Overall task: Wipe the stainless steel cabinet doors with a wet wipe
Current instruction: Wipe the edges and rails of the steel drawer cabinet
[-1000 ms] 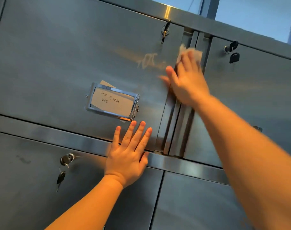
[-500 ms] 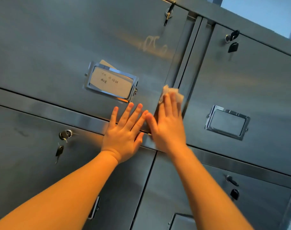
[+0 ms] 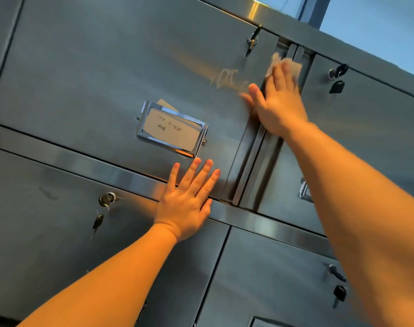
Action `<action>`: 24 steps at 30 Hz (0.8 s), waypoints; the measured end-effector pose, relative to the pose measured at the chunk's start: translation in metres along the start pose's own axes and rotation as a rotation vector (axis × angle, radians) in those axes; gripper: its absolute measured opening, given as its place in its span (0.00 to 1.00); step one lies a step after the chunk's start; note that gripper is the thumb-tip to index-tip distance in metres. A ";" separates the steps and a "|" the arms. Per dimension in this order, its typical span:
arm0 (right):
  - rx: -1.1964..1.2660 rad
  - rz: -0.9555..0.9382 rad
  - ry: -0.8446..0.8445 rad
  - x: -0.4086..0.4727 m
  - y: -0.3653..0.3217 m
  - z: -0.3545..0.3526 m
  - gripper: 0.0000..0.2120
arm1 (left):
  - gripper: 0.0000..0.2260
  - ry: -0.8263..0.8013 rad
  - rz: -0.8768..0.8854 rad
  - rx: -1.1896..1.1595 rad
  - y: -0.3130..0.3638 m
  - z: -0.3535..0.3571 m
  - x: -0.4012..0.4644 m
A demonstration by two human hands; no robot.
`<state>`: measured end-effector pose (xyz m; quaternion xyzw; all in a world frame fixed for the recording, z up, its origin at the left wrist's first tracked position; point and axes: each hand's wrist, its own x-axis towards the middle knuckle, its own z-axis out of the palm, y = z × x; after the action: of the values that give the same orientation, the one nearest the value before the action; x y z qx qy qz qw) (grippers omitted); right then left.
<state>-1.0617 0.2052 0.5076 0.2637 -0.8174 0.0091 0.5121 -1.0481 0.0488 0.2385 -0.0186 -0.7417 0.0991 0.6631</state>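
Near the top of the seam between the two upper cabinet doors (image 3: 121,74), your right hand (image 3: 278,102) lies flat, fingers straight and close together, pressing the wet wipe (image 3: 287,66) against the steel, probably so the whole palm drives it along the groove; your left hand (image 3: 186,200) is spread flat on the rail (image 3: 83,161) at that door's lower edge, seemingly to brace your reach; the label holder (image 3: 171,128) carries a card with handwriting too small to read; faint scrawled marks (image 3: 227,80) sit beside the wipe.
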 end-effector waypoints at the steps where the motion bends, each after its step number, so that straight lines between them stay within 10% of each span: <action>1: -0.010 0.008 -0.004 0.010 0.003 -0.004 0.37 | 0.28 -0.003 0.002 0.002 0.000 0.000 0.000; 24: 0.216 -0.013 0.066 -0.228 -0.071 0.125 0.32 | 0.27 -0.055 -0.005 -0.043 -0.001 -0.004 0.001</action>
<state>-1.0577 0.2048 0.2379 0.3221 -0.7926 0.1026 0.5075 -1.0442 0.0487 0.2399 -0.0281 -0.7617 0.0821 0.6421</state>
